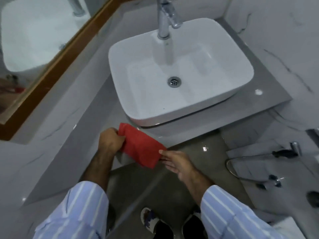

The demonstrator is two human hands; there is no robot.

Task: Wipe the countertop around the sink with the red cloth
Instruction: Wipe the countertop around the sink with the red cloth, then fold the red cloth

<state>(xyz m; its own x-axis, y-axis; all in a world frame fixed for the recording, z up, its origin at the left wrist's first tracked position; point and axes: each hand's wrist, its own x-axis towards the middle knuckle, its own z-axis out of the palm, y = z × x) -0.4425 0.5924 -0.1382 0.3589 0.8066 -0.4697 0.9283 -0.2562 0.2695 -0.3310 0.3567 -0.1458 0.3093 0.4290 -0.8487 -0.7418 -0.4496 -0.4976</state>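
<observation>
A folded red cloth (141, 147) is stretched between both of my hands, just in front of the white basin (181, 116). My left hand (110, 140) grips its far left end. My right hand (176, 163) pinches its near right corner with thumb and fingers. The cloth hangs over the front edge of the grey countertop (269, 94), which runs around the basin. Whether the cloth touches the counter I cannot tell.
A chrome tap (165, 18) rises behind the basin. A wood-framed mirror (57, 54) hangs on the left wall. At the right, a hand spray with a metal hose (284, 153) is fixed on the marble wall. My feet in slippers (151, 221) stand on the grey floor.
</observation>
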